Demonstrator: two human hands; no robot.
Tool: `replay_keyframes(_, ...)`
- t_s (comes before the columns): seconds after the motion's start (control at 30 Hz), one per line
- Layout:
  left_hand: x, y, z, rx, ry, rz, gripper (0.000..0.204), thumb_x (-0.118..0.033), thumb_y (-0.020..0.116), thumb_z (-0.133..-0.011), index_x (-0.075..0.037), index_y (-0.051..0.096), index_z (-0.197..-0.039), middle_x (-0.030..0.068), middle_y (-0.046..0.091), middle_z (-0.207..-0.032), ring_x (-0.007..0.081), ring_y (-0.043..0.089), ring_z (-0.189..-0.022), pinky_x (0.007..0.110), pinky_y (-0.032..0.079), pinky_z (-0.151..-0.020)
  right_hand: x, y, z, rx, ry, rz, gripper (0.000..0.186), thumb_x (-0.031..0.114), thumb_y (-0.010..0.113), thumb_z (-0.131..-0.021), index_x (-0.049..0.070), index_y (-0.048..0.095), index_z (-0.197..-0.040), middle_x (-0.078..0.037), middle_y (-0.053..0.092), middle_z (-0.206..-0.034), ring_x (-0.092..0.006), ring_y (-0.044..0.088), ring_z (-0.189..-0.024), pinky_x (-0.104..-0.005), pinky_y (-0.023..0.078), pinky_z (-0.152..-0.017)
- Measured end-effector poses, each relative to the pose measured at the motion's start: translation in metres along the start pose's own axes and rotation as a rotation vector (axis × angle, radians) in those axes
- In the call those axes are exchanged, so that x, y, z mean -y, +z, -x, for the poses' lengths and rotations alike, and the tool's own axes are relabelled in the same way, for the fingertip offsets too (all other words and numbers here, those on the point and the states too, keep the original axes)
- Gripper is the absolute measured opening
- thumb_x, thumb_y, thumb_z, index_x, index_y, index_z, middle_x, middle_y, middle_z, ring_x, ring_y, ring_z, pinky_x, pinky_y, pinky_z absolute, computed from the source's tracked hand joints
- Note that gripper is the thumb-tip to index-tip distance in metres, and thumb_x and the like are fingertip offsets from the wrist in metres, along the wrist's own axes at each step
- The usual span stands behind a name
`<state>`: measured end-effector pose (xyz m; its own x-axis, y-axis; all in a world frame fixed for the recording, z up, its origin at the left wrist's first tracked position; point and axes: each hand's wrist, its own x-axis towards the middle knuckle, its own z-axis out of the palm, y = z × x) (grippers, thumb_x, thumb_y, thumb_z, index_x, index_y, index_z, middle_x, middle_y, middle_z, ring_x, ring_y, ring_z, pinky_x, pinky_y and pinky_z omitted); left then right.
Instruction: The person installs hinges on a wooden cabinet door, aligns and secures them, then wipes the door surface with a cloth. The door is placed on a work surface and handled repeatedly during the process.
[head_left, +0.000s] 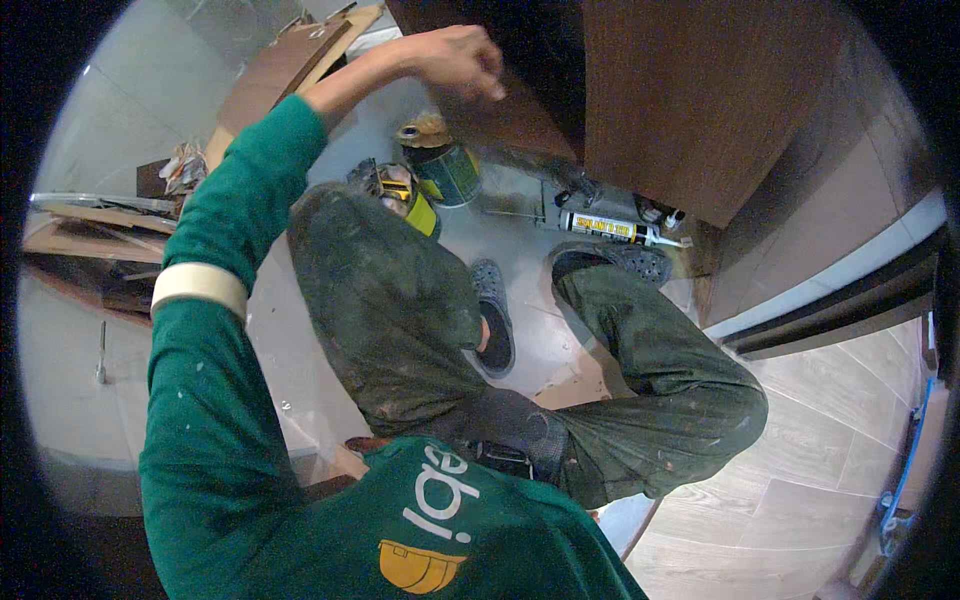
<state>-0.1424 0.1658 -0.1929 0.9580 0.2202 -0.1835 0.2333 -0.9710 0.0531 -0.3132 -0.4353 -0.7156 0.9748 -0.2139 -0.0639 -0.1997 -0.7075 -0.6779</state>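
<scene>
My left hand reaches out at the top of the view, its fingers curled in and slightly blurred. It is in front of a dark brown wood panel; whether it touches the panel I cannot tell. The fingers look closed, and anything small inside them is hidden. A wide brown wood panel stands just to the right, past a dark gap. My right hand is out of view. My left arm wears a green sleeve with a pale band around it.
On the floor between my feet and the panels lie a sealant tube with a nozzle, a dark green tin and a container with a yellow tool. Wood offcuts are piled at the left. My grey clogs rest on the floor.
</scene>
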Motion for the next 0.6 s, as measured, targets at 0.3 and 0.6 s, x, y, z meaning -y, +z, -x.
replay_keyframes(0.3,0.056,-0.018,0.126,-0.111,-0.229,0.179,0.044,-0.038,0.072,-0.079,0.001,0.068,-0.099,0.0102,0.068,-0.087,0.0193,0.067,-0.074,0.033,0.051,-0.063,0.015,0.01,-0.022,0.077,-0.098,0.075,0.036,0.03,0.061,-0.084,0.0,0.064,-0.105,-0.016,0.064,-0.099,-0.0297,0.06,-0.088,-0.0419,0.048,-0.078)
replay_keyframes(0.6,0.068,0.014,0.12,-0.153,-0.167,0.118,0.048,-0.04,0.072,-0.082,0.003,0.068,-0.104,0.01,0.07,-0.081,0.0158,0.065,-0.073,0.033,0.053,-0.068,0.035,0.031,-0.039,0.092,-0.141,0.106,0.038,0.031,0.063,-0.082,0.0,0.064,-0.104,-0.017,0.064,-0.099,-0.0315,0.059,-0.089,-0.0434,0.047,-0.08)
